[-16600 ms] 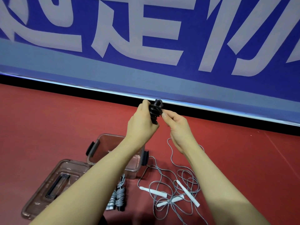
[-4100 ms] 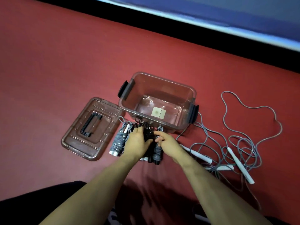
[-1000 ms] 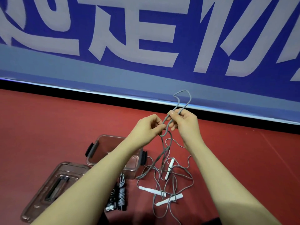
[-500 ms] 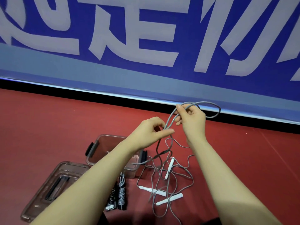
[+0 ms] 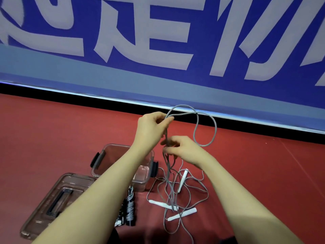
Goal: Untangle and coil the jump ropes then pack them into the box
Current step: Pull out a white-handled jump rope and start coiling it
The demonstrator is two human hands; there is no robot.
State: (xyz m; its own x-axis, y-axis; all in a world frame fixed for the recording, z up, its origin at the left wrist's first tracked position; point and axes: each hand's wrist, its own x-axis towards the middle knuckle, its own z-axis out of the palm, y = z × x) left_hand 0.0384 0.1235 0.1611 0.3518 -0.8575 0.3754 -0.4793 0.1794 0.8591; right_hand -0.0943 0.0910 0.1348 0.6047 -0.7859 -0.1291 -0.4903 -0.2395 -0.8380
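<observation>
Fingers [image 5: 168, 119] of both hands pinch grey rope [image 5: 204, 131]; loop hangs right.

So the floor [image 5: 52, 138] is a dark red mat-type surface, pretty evenly lit, with a thin pale line [image 5: 299, 164] running diagonally across it on the far right. Behind it there's a big blue banner [image 5: 202, 41] covered in huge whitish characters, cropped so you can't read them. Its lower part is a paler blue-grey band [image 5: 88, 76]. Under that there's a bright thin edge [image 5: 105, 98], then a black strip [image 5: 70, 99] where it meets the floor.
</observation>
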